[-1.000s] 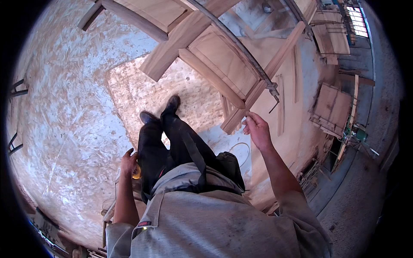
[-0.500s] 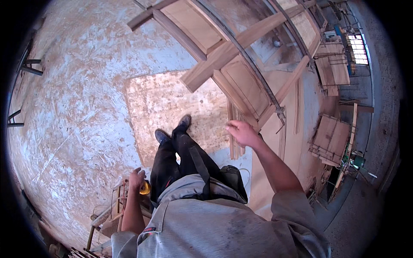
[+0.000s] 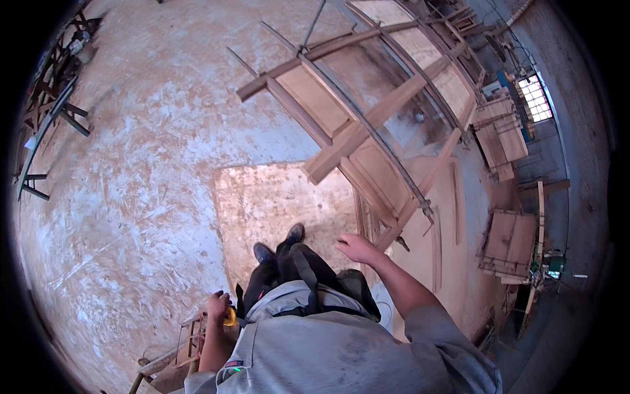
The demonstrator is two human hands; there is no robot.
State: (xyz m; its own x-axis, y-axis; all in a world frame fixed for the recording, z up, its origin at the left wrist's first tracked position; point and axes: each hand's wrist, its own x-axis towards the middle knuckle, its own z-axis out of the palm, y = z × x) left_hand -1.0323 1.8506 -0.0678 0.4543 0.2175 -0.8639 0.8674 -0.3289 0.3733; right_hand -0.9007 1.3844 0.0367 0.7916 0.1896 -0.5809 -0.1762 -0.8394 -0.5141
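Observation:
My left hand (image 3: 218, 306) hangs low beside my left hip, its fingers curled at a yellow rounded object (image 3: 230, 317); its kind is mostly hidden. My right hand (image 3: 357, 249) is raised in front of me with its fingers closed together. A small dark spot shows at its fingertips, too little to name. Just beyond that hand is the near corner of a panelled wooden door frame (image 3: 367, 187). Long metal bar clamps (image 3: 401, 172) run across the frame, and a thick wooden beam (image 3: 328, 162) crosses it with its end sticking out to the left.
A pale wooden board (image 3: 420, 230) lies right of my hand. Under my feet is a lighter floor patch (image 3: 262, 190). Behind my left hand stands a wooden rack (image 3: 187, 341). Stacked wooden panels (image 3: 508, 244) are along the right wall, and dark trestles (image 3: 69, 115) at the far left.
My view has tilted, so the frame, floor patch and my feet sit lower in the picture. My right hand has lowered slightly along with them. The left hand stays by the hip.

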